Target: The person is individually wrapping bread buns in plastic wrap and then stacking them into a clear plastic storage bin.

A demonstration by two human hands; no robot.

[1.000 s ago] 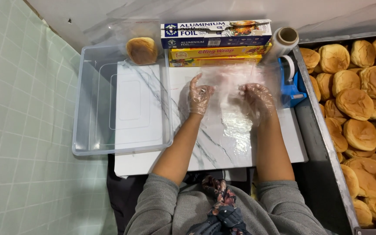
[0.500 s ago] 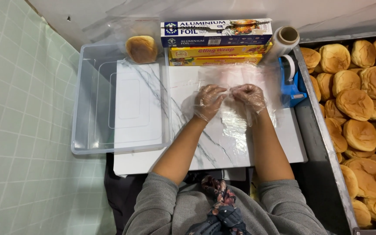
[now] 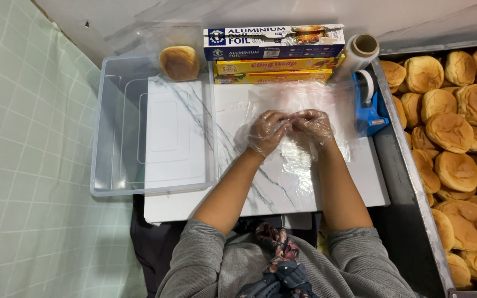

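Surface (image 3: 194,204), centre: sheet of plastic wrap (image 3: 299,165) lying on it, both hands on the sheet, left hand (image 3: 266,132) touching right hand (image 3: 314,124). Left: open bin (image 3: 111,127) overlapping the surface's left part; one bun (image 3: 179,62) at its far right corner. Far edge: stacked wrap boxes (image 3: 274,52), roll (image 3: 360,51) to their right. Right edge: tape dispenser (image 3: 368,102). Further right: tray of buns (image 3: 459,143).

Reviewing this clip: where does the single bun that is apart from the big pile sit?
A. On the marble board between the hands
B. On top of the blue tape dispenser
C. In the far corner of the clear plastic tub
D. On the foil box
C: the lone bun rests in the far corner of the clear plastic tub, left of the foil box.
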